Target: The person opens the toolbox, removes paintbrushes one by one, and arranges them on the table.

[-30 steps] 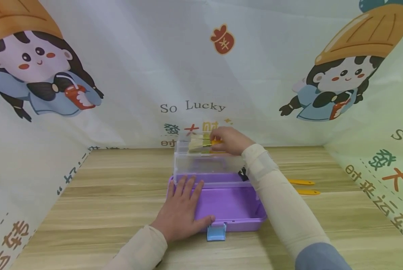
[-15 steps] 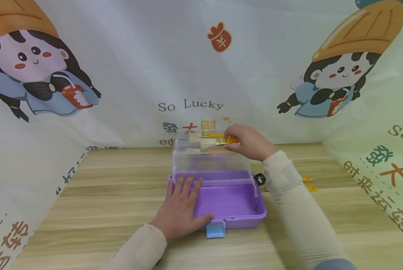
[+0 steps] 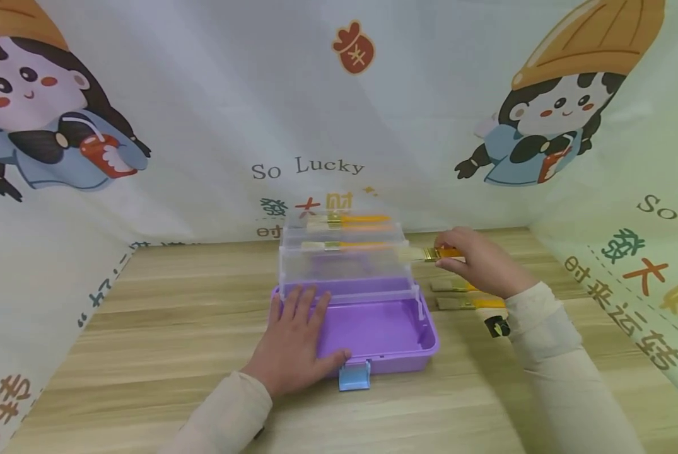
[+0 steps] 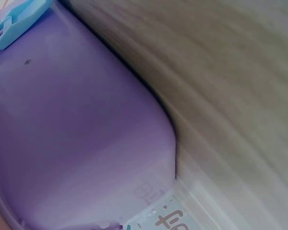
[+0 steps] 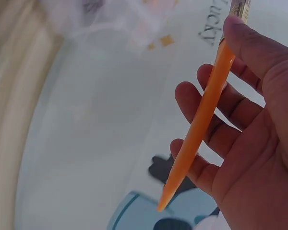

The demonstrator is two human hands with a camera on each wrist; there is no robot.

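Note:
A purple box (image 3: pixel 401 364) stands on the table with its clear trays (image 3: pixel 347 271) raised at the back. My left hand (image 3: pixel 293 343) rests on the box's left side, fingers spread. Between thumb and fingers, my right hand (image 3: pixel 477 261) pinches a flat paintbrush (image 3: pixel 432 254) to the right of the trays, bristles pointing left. The right wrist view shows its orange handle (image 5: pixel 201 115) lying across the fingers. In the trays lie an upper paintbrush (image 3: pixel 367 219) and a lower paintbrush (image 3: pixel 361 246). Purple box wall (image 4: pixel 86 120) fills much of the left wrist view.
Two more paintbrushes, one (image 3: pixel 455 286) behind the other (image 3: pixel 469 304), lie on the wooden table (image 3: pixel 163 334) below my right hand. A light blue latch (image 3: pixel 354 376) hangs at the box's front. A printed cloth (image 3: pixel 418 126) hangs behind.
My right hand has moved right and away from the clear trays, carrying the paintbrush out. My left hand has stayed on the box. The head view has shifted slightly.

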